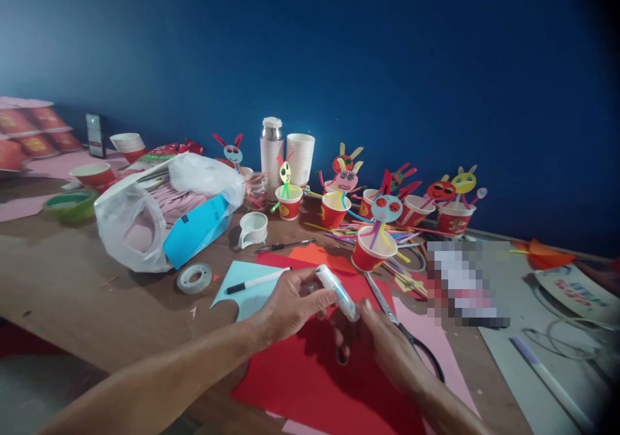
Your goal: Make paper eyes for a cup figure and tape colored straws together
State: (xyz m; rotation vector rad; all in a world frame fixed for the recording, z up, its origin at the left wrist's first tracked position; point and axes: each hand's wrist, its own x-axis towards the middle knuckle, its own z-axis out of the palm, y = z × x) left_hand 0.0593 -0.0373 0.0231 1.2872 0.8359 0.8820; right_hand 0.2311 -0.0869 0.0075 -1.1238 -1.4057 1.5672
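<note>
A white glue stick with pale blue print is tilted between my two hands, above a sheet of red paper. My left hand pinches its upper part between thumb and fingers. At the lower end, my right hand is closed around the tip, its fingers partly hidden. Beneath my left hand lie light blue paper and a white marker with a black cap. Black-handled scissors rest beside my right hand, partly over pink paper.
Red paper cups with paper-faced figures, one nearest at centre right, stand along the back. A plastic bag with a blue box, a tape roll, a thermos and stacked cups are left of them. Colourful sticks lie among the cups.
</note>
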